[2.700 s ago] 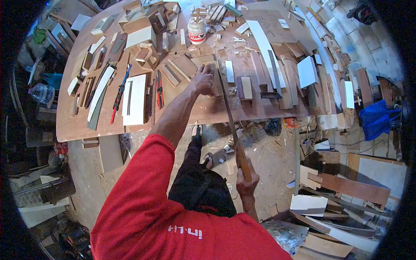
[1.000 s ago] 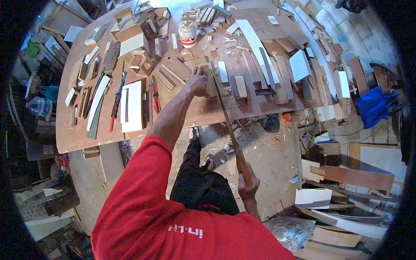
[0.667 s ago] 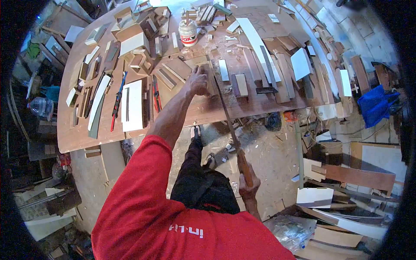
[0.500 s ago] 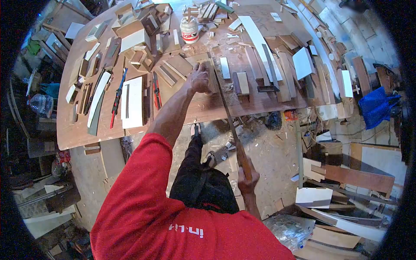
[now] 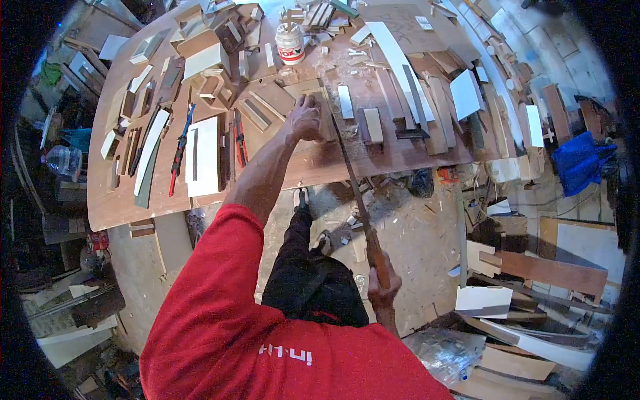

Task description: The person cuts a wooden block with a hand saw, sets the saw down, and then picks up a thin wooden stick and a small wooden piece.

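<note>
My right hand is closed around the wooden handle of a handsaw, below the table's front edge. The saw's long narrow blade slants up and forward over the table edge. Its far end lies along the right side of a flat wooden piece. My left hand bears down on that piece with bent fingers, close to the blade. Just left of this hand, thin wooden strips lie on the brown tabletop.
A white glue tub stands at the back of the table among offcuts. On the left lie red-and-black clamps and a white board. Curved white strips are on the right. Boards are stacked on the floor at right.
My right hand and the saw have slid slightly back toward my body. My left hand stays on the wooden piece.
</note>
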A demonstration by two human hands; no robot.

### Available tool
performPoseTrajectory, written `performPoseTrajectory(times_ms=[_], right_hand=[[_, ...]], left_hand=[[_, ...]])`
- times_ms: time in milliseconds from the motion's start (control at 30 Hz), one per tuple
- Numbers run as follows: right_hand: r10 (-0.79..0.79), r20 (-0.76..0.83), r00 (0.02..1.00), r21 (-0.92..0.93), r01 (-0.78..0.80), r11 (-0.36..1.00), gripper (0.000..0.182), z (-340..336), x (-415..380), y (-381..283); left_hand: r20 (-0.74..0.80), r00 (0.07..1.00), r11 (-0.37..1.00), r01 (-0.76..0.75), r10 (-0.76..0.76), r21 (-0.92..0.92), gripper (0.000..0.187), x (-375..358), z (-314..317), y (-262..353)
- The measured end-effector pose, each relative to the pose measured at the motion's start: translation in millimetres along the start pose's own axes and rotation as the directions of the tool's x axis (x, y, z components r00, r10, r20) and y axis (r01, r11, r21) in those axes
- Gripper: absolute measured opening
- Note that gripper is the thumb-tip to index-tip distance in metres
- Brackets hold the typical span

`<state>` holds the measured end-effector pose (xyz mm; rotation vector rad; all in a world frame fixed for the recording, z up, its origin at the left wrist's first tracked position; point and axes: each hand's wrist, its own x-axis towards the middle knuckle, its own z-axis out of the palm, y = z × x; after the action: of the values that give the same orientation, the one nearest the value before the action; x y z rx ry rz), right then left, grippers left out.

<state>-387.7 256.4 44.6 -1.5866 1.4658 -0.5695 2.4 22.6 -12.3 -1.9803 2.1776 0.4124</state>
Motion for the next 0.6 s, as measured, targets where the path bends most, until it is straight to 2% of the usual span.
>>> performPoseTrajectory(times_ms=[33, 67, 100, 133, 200, 233, 267, 333, 400, 433, 467, 500, 533, 600], right_hand=[[-0.118, -0.08, 0.99, 0.005, 0.119, 0.993, 0.042, -0.3, -5.0, 6.0], [-0.227, -0.155, 0.961, 0.004, 0.231, 0.973, 0.041, -0.3, -6.2, 2.4], [-0.237, -0.156, 0.959, 0.008, 0.241, 0.97, 0.042, 0.3, -4.5, 0.3], [-0.236, -0.158, 0.959, 0.006, 0.24, 0.971, 0.042, 3.1, 9.0, 0.1], [-0.166, -0.02, 0.986, -0.048, 0.165, 0.985, 0.043, 8.3, 31.8, 0.6], [-0.022, 0.035, 0.999, 0.004, 0.022, 1.0, 0.043, 3.7, 31.6, -11.8], [-0.023, 0.03, 0.999, 0.008, 0.023, 1.0, 0.043, 4.1, 27.2, -10.9], [-0.191, -0.103, 0.976, -0.004, 0.192, 0.981, 0.042, -3.8, 2.2, -3.5], [-0.175, -0.083, 0.981, -0.015, 0.174, 0.985, 0.042, -7.0, -2.5, 0.2], [-0.169, -0.083, 0.982, -0.03, 0.167, 0.985, 0.043, -3.8, -1.1, 3.6], [-0.167, -0.09, 0.982, -0.047, 0.163, 0.985, 0.044, -2.4, 5.4, -5.0], [-0.142, -0.081, 0.987, 0.029, 0.145, 0.989, 0.044, 2.3, 17.0, -13.5], [-0.138, -0.079, 0.987, 0.031, 0.141, 0.989, 0.044, 2.3, 19.9, -17.0], [-0.036, -0.007, 0.999, 0.019, 0.036, 0.999, 0.044, 7.3, 27.9, -23.4]], left_hand=[[-0.007, 1.0, 1.0, 0.008, -0.008, -0.001, 0.076, 4.1, 4.1, -3.9], [-0.095, 0.995, 1.0, 0.018, -0.019, -0.014, 0.076, 8.2, 16.0, -8.3], [-0.176, 0.984, 0.999, 0.02, -0.025, -0.027, 0.075, 11.5, 29.5, -10.6], [-0.177, 0.984, 0.999, 0.017, -0.022, -0.028, 0.075, 9.3, 19.5, -7.4], [-0.005, 1.0, 1.0, -0.024, 0.024, -0.015, 0.075, -4.5, -7.6, 2.4], [-0.004, 1.0, 1.0, -0.024, 0.024, -0.006, 0.075, -4.1, -6.7, -0.6], [-0.025, 0.999, 0.999, 0.025, -0.026, -0.025, 0.074, -1.5, -3.8, -2.2], [-0.045, 0.996, 0.995, 0.076, -0.079, -0.062, 0.074, -2.1, 0.6, 3.3], [-0.124, 0.986, 0.984, 0.091, -0.11, -0.151, 0.076, -8.9, -1.3, 4.7], [-0.118, 0.987, 0.984, 0.094, -0.113, -0.154, 0.076, -10.7, -3.4, 4.2], [-0.038, 0.998, 0.996, 0.049, -0.052, -0.07, 0.077, -6.5, -8.0, 2.3], [0.049, 0.999, 1.0, -0.005, 0.005, 0.009, 0.078, -4.4, -9.7, 3.4], [0.054, 0.999, 1.0, -0.005, 0.004, 0.008, 0.078, -3.3, -2.1, 3.6], [-0.027, 0.999, 0.997, -0.031, 0.033, 0.072, 0.082, 5.1, 7.4, -4.8]])
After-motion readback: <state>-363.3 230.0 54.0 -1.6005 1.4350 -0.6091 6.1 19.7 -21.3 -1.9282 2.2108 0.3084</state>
